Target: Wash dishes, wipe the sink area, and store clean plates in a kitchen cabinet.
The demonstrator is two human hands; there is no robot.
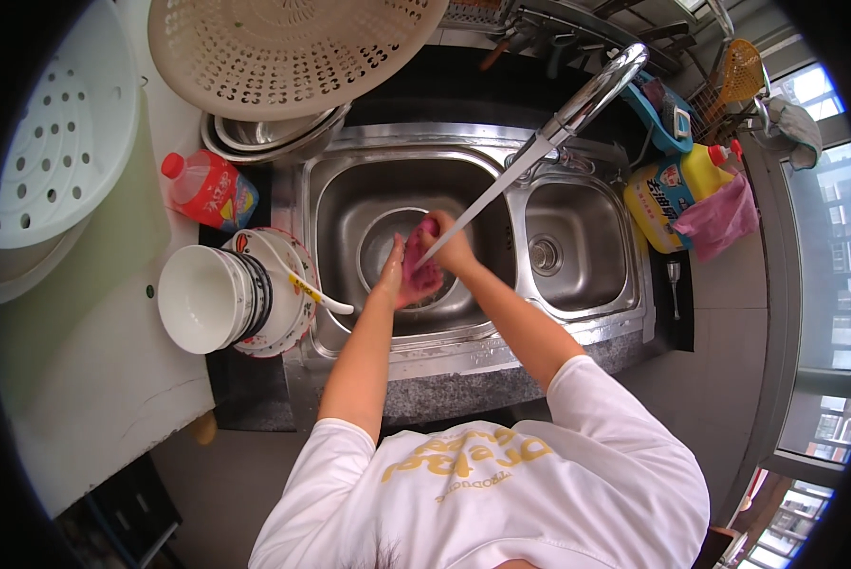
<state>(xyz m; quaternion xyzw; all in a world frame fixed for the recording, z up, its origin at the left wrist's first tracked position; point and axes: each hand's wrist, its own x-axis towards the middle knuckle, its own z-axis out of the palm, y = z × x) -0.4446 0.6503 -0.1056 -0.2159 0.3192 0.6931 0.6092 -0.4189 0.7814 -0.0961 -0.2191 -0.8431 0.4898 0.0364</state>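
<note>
Both my hands are over the large basin of a stainless steel sink (340,185). My right hand (449,242) grips the upper part of a wet pink cloth (419,256). The cloth's lower part lies against my left hand (392,276), whose thumb points up beside it; the cloth hides most of its fingers. From the chrome faucet (589,99) a stream of water (500,185) runs down onto the cloth. Below my hands, a round metal bowl (372,238) sits in the basin, partly covered by them.
Left of the sink are stacked bowls (199,299) on plates (306,267), with a white spoon (336,306) reaching over the rim. A red-labelled bottle (212,192) and a beige colander (297,64) stand behind. A yellow cleaner bottle (656,199) is right of the small basin (574,277).
</note>
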